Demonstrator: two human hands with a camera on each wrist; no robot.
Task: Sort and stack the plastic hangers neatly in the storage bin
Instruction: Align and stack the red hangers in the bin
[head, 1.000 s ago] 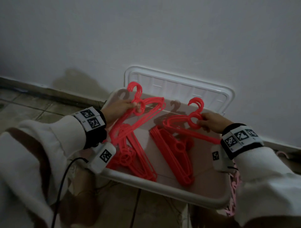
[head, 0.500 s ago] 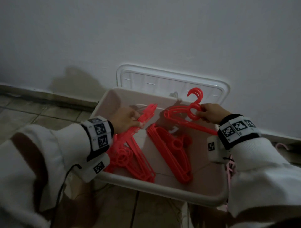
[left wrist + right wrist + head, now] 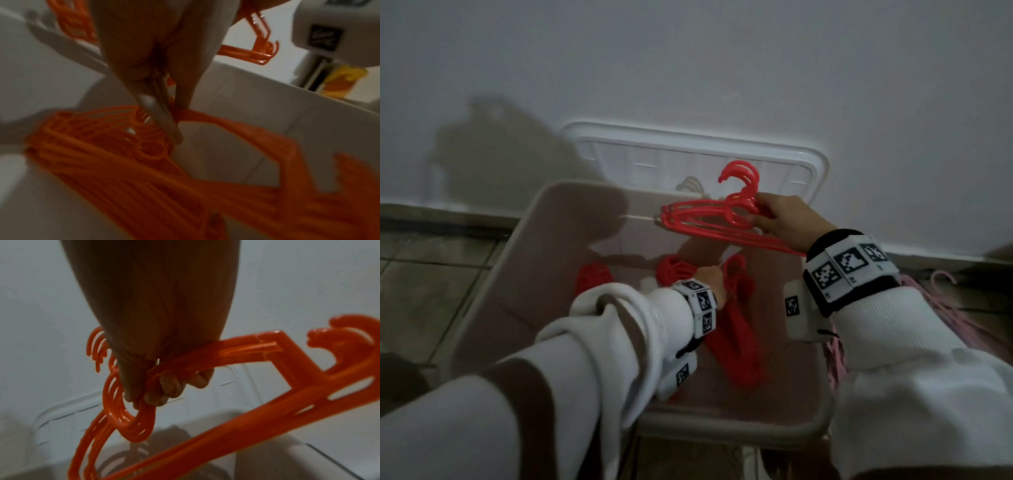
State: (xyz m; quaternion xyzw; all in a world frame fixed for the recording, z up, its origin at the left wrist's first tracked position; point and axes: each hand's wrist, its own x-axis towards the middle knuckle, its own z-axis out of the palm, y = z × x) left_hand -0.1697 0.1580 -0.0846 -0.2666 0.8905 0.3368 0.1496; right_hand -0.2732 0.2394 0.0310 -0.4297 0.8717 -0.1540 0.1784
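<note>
A pale storage bin [image 3: 722, 425] stands on the floor against the wall. Red plastic hangers lie in it in stacks [image 3: 736, 335], with another heap [image 3: 592, 277] further left. My left hand [image 3: 714, 277] reaches deep into the bin; in the left wrist view its fingers [image 3: 156, 104] and thumb pinch a hanger at the top of a stack [image 3: 92, 154]. My right hand [image 3: 780, 219] holds a bundle of red hangers [image 3: 709, 219] by their necks above the bin's far right side, hooks pointing up. In the right wrist view its fingers [image 3: 164, 391] curl round the bundle [image 3: 267, 410].
The bin's white lid [image 3: 688, 154] leans against the wall just behind the bin. Pink hangers [image 3: 941, 308] lie on the floor to the right of the bin. Tiled floor runs along the left side.
My left hand has gone down and to the right into the bin with its red hangers. My right hand still holds its bundle above the bin's far side. The view has come closer.
</note>
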